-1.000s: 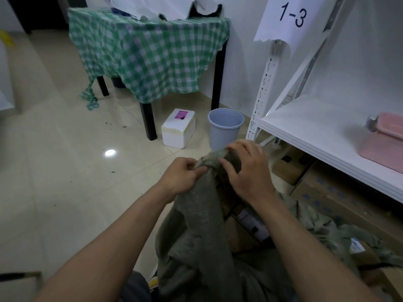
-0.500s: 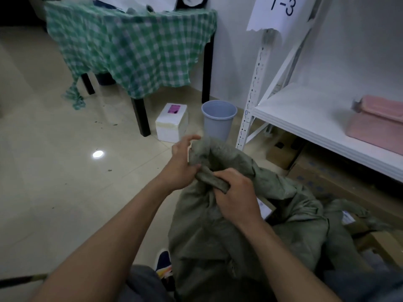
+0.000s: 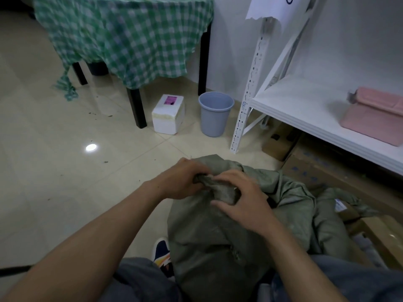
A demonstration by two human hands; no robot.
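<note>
left hand (image 3: 182,180): gripping the bunched neck of the sack (image 3: 207,240), fingers curling round it.
right hand (image 3: 243,205): clasping the twisted roll of the neck just beside the left hand, fingers lying over it, thumb pressing from below.
sack: standing on the floor between the person's knees, slack cloth draping rightward over boxes (image 3: 375,232).
beyond: bin (image 3: 216,114) and white box (image 3: 169,114) sitting near the shelf (image 3: 305,110).
</note>
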